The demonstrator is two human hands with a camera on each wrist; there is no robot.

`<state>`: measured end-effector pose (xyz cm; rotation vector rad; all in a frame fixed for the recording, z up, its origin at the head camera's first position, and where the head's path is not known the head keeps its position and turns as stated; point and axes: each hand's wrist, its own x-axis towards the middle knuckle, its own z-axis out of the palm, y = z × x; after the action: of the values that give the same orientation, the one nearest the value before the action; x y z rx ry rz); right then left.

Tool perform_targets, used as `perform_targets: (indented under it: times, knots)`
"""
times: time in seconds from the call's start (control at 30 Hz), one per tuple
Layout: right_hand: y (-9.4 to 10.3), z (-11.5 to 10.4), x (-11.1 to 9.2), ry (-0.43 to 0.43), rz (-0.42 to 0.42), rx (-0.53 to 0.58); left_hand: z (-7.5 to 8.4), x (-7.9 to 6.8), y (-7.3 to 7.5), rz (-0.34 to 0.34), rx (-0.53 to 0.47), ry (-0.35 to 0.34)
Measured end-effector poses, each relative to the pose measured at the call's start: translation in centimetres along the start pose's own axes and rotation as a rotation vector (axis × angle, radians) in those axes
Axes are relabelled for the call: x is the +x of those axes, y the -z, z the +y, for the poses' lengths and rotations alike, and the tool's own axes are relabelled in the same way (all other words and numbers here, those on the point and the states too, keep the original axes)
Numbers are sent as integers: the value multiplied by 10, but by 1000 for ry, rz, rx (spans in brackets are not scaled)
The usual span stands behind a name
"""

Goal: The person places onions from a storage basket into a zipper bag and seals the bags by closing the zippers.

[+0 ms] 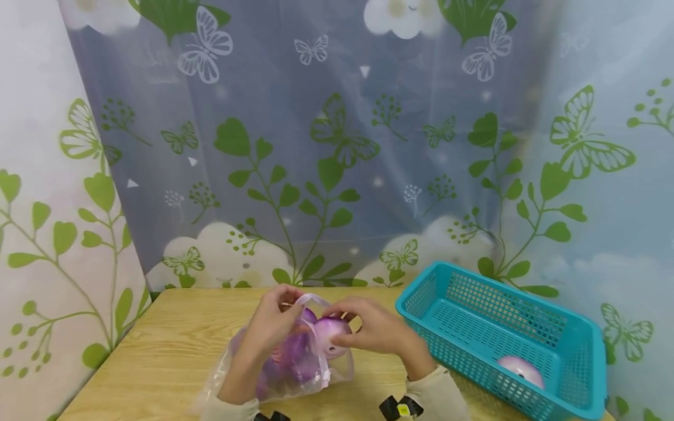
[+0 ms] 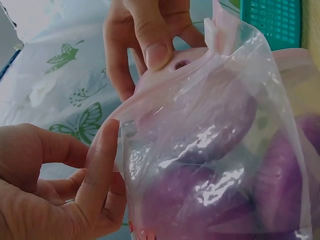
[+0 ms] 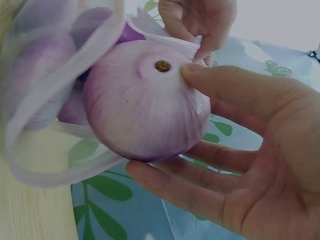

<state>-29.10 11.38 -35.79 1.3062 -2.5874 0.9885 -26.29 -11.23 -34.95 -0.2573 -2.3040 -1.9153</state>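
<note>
A clear plastic bag (image 2: 280, 100) with a pinkish rim lies on the table and holds several purple onions (image 2: 200, 200). My left hand (image 1: 274, 318) pinches the bag's rim between thumb and fingers, keeping the mouth apart. At that mouth, my right hand (image 1: 371, 324) grips a purple onion (image 3: 145, 105), thumb near its brown root end and fingers curled beneath. In the left wrist view, part of this onion shows through the plastic. Another onion (image 1: 521, 371) lies inside the turquoise basket (image 1: 447, 345) to the right.
The wooden table (image 1: 174, 327) reaches back to a hanging cloth (image 1: 337, 175) printed with leaves, butterflies and clouds. The basket's perforated wall stands close to my right forearm.
</note>
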Motion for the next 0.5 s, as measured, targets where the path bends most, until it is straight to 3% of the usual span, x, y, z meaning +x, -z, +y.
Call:
perform_targets:
  times: [0.5]
  knots:
    - [-12, -1, 3, 27, 65, -103, -1, 0, -2, 3, -34, 8]
